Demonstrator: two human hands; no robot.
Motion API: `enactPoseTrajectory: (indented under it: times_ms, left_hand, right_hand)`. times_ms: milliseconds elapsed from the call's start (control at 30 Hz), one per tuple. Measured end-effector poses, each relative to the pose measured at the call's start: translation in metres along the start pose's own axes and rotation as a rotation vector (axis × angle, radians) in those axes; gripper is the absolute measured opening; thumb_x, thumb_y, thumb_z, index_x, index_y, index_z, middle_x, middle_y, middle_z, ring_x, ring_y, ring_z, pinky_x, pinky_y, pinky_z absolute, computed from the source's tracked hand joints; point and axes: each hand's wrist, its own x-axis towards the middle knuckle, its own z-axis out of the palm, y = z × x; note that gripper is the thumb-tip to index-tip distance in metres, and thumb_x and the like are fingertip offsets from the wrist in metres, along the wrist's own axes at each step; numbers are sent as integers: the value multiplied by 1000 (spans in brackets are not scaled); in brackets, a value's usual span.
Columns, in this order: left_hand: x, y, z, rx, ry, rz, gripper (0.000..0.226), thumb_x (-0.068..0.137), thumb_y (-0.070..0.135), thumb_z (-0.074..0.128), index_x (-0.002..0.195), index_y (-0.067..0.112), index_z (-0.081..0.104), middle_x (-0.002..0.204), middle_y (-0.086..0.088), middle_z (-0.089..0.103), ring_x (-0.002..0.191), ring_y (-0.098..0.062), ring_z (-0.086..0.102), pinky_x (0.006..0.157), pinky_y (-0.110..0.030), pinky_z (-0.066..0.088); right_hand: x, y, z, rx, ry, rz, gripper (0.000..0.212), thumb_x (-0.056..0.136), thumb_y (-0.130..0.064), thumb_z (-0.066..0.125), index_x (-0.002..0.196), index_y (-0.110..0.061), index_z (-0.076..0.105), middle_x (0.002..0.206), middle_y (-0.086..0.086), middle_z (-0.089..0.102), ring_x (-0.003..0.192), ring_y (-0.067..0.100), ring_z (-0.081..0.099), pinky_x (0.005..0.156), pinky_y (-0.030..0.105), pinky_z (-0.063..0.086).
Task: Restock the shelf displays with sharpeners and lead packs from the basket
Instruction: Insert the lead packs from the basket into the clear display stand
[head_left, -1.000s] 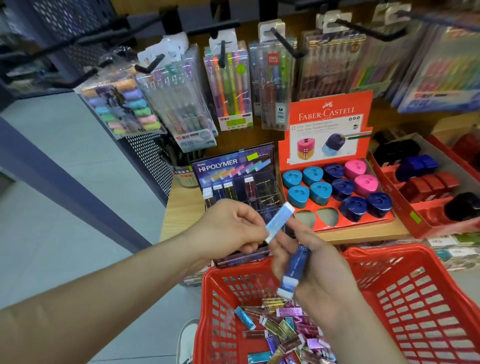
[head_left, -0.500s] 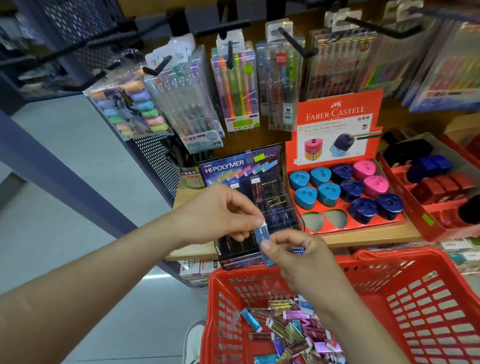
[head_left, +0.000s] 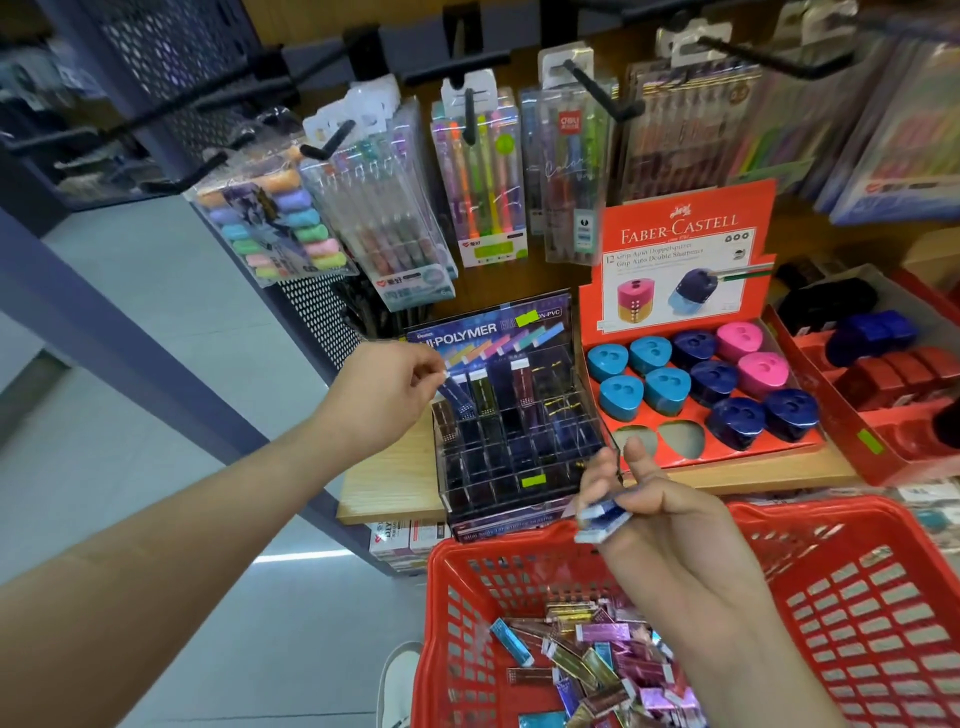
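Head view, middle: small dark blue lead pack (head_left: 457, 397) pinched between thumb and fingertips of the left hand (head_left: 384, 395), tipped over a back slot of the clear plastic slotted case (head_left: 519, 447) — likely ready to drop in. Lower right: right hand (head_left: 670, 525), fingers curled round spare blue packs (head_left: 602, 519) — close by for next, above the red plastic basket (head_left: 883, 597) of shiny loose packs (head_left: 597, 665).

Illumination is bright, even and diffuse from overhead; a white streak of reflected light lies on the floor (head_left: 291, 558), and shadows are soft. Glare sheens the clear pen packs (head_left: 483, 176) hanging on the hooks (head_left: 602, 93). Wide-angle distortion bends the frame edges; the marker sets (head_left: 893, 135) at upper right are smeared, and the lead pack (head_left: 605, 519) in the right hand (head_left: 675, 525) is motion-blurred.
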Motion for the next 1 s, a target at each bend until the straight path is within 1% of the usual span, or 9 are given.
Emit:
enactPoseTrajectory:
  times_ms: [100, 200, 300, 333, 400, 467, 567, 867, 1000]
  left_hand:
    - [5, 1, 1, 60, 14, 51, 19, 93, 22, 58, 104, 14, 71, 97, 1, 70, 86, -15, 61, 84, -28, 49]
    - [10, 2, -1, 114, 3, 112, 21, 94, 21, 57, 108, 12, 70, 104, -1, 70, 94, -18, 62, 86, -28, 47]
    - [14, 2, -3, 166, -24, 156, 21, 95, 21, 56, 106, 12, 70, 105, -2, 70, 96, -21, 63, 85, -31, 48]
    - [15, 3, -2, 181, -33, 166, 20, 95, 21, 55, 106, 12, 70, 104, -3, 70, 96, -21, 62, 85, -32, 48]
    - [17, 3, -3, 205, -50, 175, 21, 95, 21, 54, 106, 12, 70, 104, -2, 70, 97, -22, 62, 85, -33, 48]
    - [19, 2, -3, 222, -64, 179, 21, 95, 21, 54, 107, 13, 69, 103, -2, 70, 96, -22, 62, 85, -34, 50]
    - [19, 0, -2, 235, -75, 180, 20, 95, 22, 54, 104, 12, 70, 100, -3, 70, 93, -22, 63, 83, -36, 50]
    - [17, -1, 23, 347, -68, 173, 22, 96, 27, 49, 100, 17, 69, 98, -2, 65, 90, -22, 61, 80, -40, 52]
    - [19, 3, 28, 404, -74, 150, 18, 95, 26, 50, 98, 17, 65, 94, -3, 62, 90, -25, 59, 77, -42, 53]
  right_hand:
    - [-3, -2, 1, -18, 15, -15, 118, 7, 22, 83, 119, -12, 61, 93, 25, 69, 75, 31, 70, 60, 35, 59]
    - [-10, -1, 5, -5, 26, 9, 117, 6, 21, 87, 118, -4, 64, 103, 29, 70, 90, 36, 72, 59, 37, 61]
    - [-12, 3, 12, -24, 72, 1, 113, 8, 19, 88, 117, 4, 63, 103, 29, 70, 87, 39, 72, 53, 38, 60]
    - [-12, 3, 14, -39, 89, 14, 103, 20, 18, 89, 118, 4, 62, 103, 27, 71, 83, 40, 72, 51, 37, 59]
    - [-15, 5, 17, -126, 131, 38, 59, 65, 7, 76, 122, -1, 61, 105, 20, 72, 74, 33, 74, 42, 27, 56]
    - [-18, 6, 17, -192, 164, 53, 39, 85, -11, 60, 124, -7, 61, 91, 10, 75, 61, 18, 73, 32, 14, 43]
    - [-17, 7, 15, -243, 189, 47, 48, 83, -21, 60, 128, -6, 57, 62, 0, 58, 39, 4, 50, 27, 11, 28]
    - [-17, 7, 16, -499, 166, -30, 43, 66, -17, 71, 108, -9, 69, 58, -3, 50, 44, 3, 43, 31, 13, 25]
    - [-16, 9, 17, -579, 189, -52, 27, 67, -13, 68, 94, -9, 69, 60, -4, 49, 42, 2, 37, 31, 13, 22]
